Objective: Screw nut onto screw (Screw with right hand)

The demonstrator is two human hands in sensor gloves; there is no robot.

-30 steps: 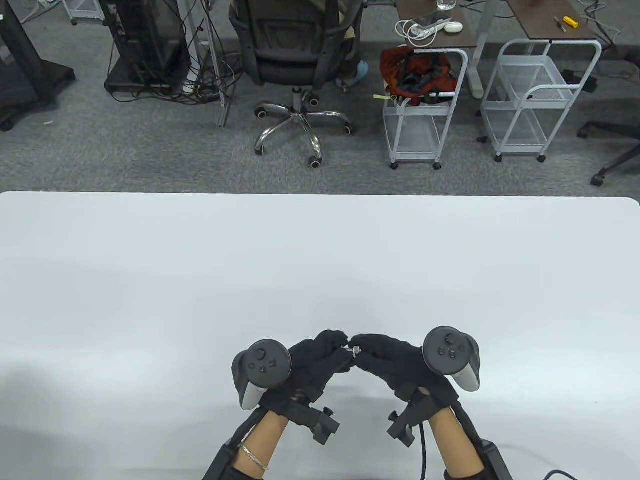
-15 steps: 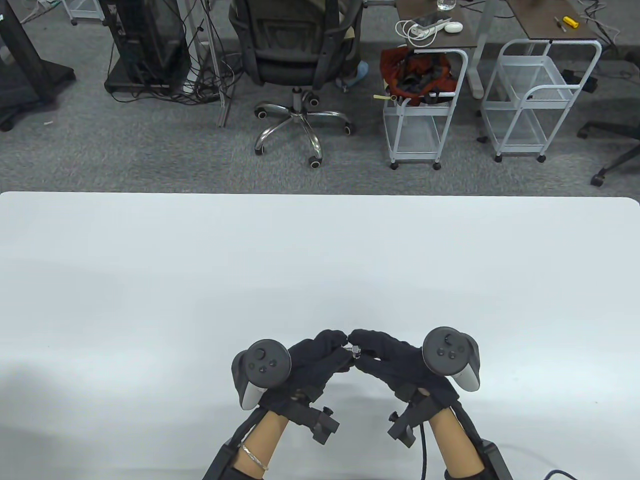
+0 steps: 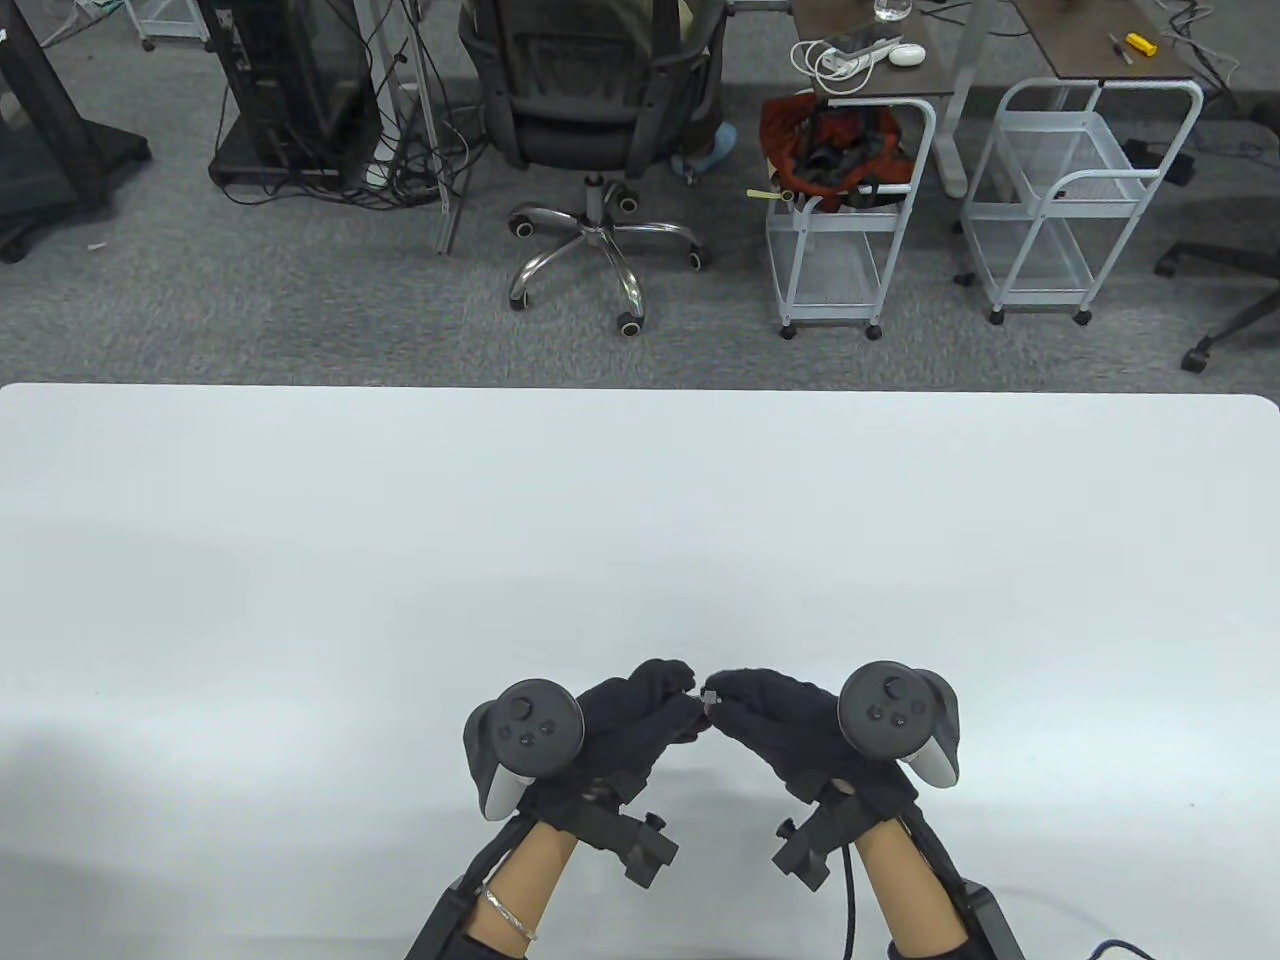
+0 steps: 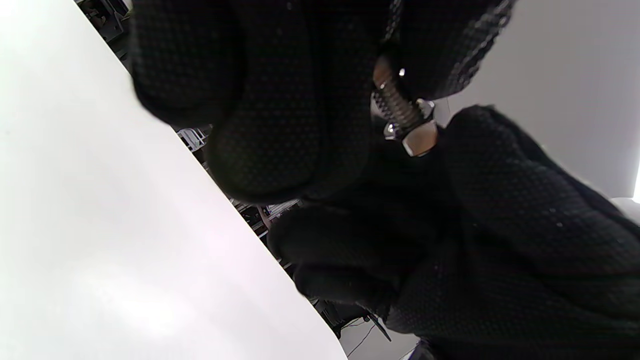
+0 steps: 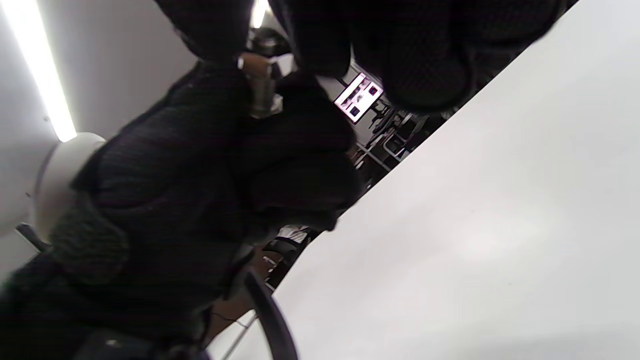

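Between both hands (image 3: 705, 712), the screw (image 4: 395, 107) lies left-right.

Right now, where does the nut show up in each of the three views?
Table view: the nut is a tiny glint low in the middle, where the fingertips of both hands meet.
Left wrist view: upper right of centre, on the end of the threaded screw.
Right wrist view: near the top, left of centre, between dark gloves.
Shared landmark: the white table.
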